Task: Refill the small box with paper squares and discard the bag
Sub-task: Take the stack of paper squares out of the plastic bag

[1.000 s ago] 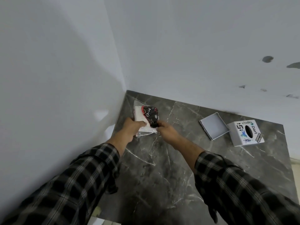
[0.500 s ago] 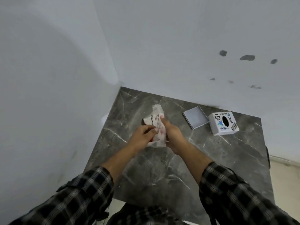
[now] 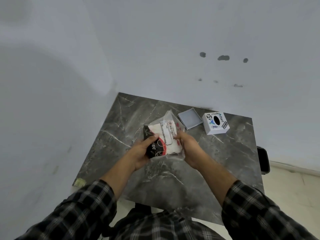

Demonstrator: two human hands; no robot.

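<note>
Both hands are holding the bag (image 3: pixel 163 138) above the tabletop (image 3: pixel 225 153), left hand (image 3: pixel 144 151) fingers clamped on its dark end, right hand (image 3: pixel 187 144) fingers pinching the clear plastic, best pulling apart gently so the paper squares (image 3: pixel 161 132) aren't spilling

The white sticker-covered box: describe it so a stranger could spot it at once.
On the dark marble table, look to the far right corner by the wall. The small white box stands right of a flat grey tray; only it has a black oval hole and stickers on top.

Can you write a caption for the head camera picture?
Both hands hold the tissue bag above the table.
</note>
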